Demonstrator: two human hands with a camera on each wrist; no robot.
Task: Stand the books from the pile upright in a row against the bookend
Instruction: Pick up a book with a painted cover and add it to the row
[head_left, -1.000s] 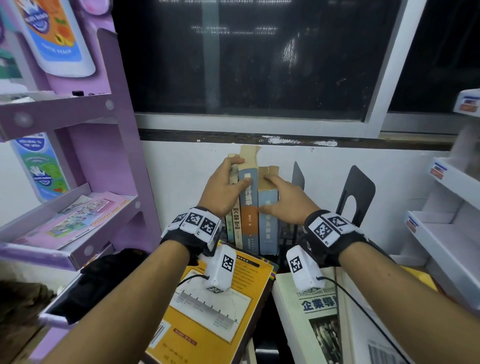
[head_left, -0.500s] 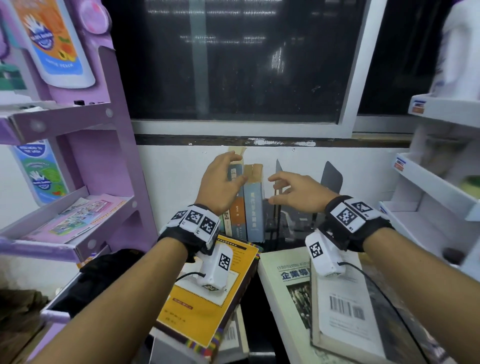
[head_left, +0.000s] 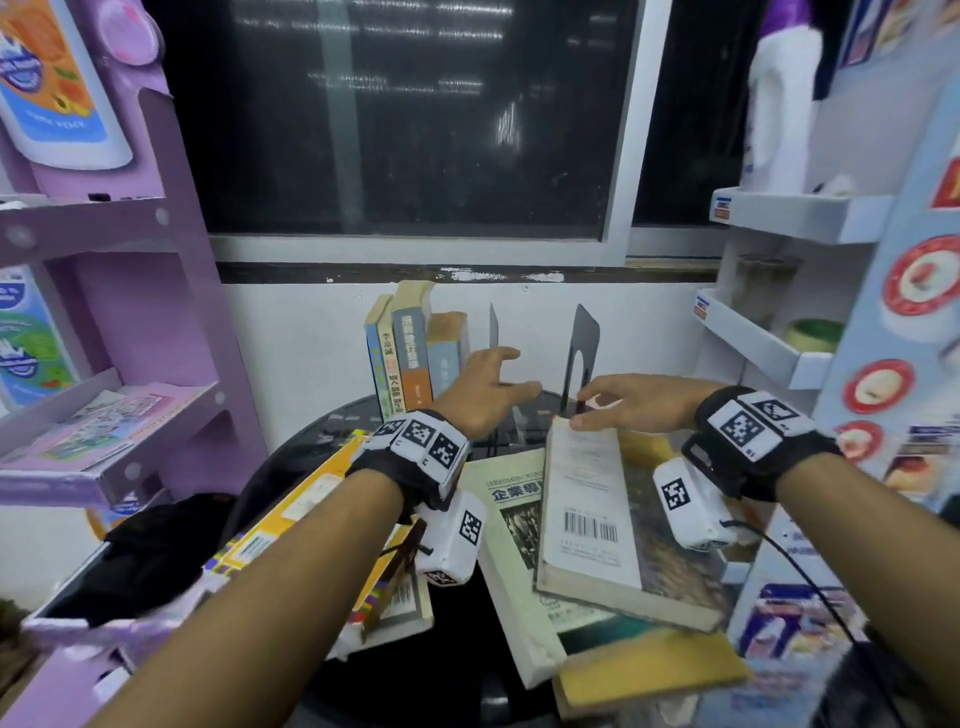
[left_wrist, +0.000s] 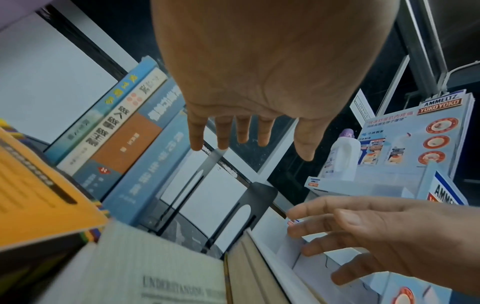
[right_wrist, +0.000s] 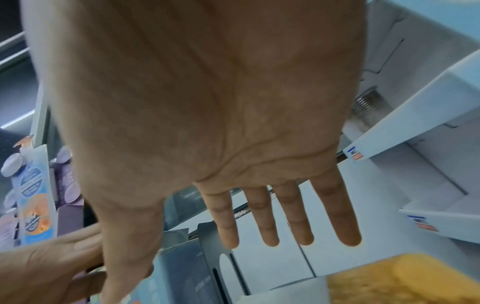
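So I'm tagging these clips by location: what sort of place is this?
Probably a mock shop corner or storeroom: cardboard display racks, purple and white, flank a small dark round table under a window, with a detergent bottle shelved.

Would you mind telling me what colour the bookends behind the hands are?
Both bookends are black metal, clearest in the head view.

A purple shelf (head_left: 171, 322) stands left, a white bottle (head_left: 779, 104) upper right.
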